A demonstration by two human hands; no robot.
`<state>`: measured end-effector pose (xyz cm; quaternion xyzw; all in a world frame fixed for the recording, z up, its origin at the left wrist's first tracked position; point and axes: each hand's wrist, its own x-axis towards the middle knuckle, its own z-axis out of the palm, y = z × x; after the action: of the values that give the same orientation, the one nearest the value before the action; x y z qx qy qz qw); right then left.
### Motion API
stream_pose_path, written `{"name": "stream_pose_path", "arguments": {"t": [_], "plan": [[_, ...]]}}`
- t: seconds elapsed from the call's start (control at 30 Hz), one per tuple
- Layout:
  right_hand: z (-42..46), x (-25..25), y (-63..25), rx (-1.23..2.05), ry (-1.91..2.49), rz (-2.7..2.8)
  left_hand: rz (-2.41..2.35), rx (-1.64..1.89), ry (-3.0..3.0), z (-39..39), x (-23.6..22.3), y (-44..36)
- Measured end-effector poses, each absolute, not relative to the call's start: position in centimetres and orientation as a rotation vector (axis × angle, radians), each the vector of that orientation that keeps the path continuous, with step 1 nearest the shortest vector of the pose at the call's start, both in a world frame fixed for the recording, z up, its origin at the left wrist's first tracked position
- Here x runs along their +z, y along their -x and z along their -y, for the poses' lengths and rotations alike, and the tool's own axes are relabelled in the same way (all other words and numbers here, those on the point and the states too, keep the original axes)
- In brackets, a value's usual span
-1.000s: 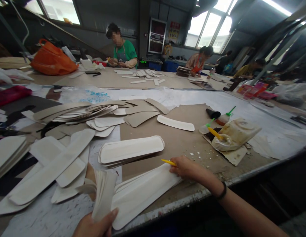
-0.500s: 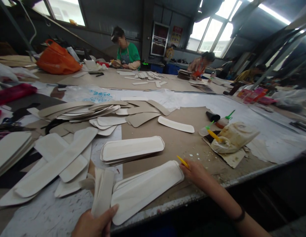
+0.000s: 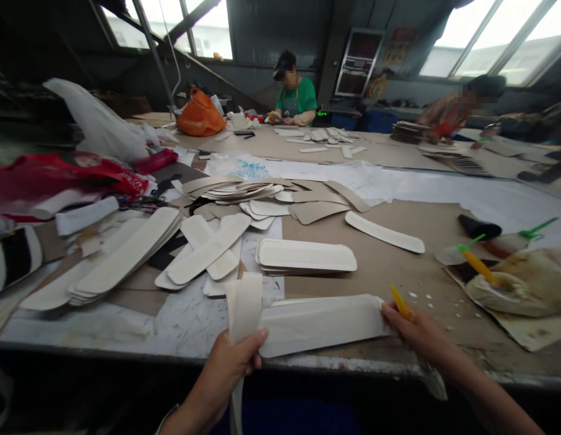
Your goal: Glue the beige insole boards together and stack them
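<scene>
My left hand is closed around a bundle of narrow off-white strips, whose ends hang below the fist. Its thumb rests at the left end of a long white rounded panel. At that panel's right end, the fingers of my right hand pinch the edge and also hold a yellow-handled tool. A pale, blurred piece shows under this hand; I cannot tell whether it belongs to the tool. More panels lie partly hidden beneath the long one. Just behind it sits a neat stack of white panels.
Crossed panels and a larger pile lie left. Curved grey-brown pieces are farther back. On the right are a glue-stained bag and green-tipped bottles. Two people work across the table, one wearing a green shirt.
The view has swung left. My right hand has taken hold of the top panel's right end, and the panel now lies straighter across in front of me. My left hand keeps the strips.
</scene>
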<state>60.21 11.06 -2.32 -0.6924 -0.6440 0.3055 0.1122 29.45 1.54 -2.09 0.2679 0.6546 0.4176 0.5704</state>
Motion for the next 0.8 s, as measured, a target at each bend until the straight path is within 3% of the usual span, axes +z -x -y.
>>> {"name": "stream_pose_path", "arguments": {"t": [0.1, 0.33, 0.8], "plan": [[-10.0, -0.8, -58.8, 1.182, 1.932, 1.590, -1.538, 1.021, -0.614, -1.3, -2.0, -28.9], [-9.1, 1.0, -57.3, 1.094, 1.824, 1.753, -1.640, 1.018, -0.605, -1.1, -2.1, -28.2], [-7.9, 0.7, -58.0, 1.422, 1.640, 1.518, -1.659, 0.961, -0.665, -0.7, -2.6, -27.4]]}}
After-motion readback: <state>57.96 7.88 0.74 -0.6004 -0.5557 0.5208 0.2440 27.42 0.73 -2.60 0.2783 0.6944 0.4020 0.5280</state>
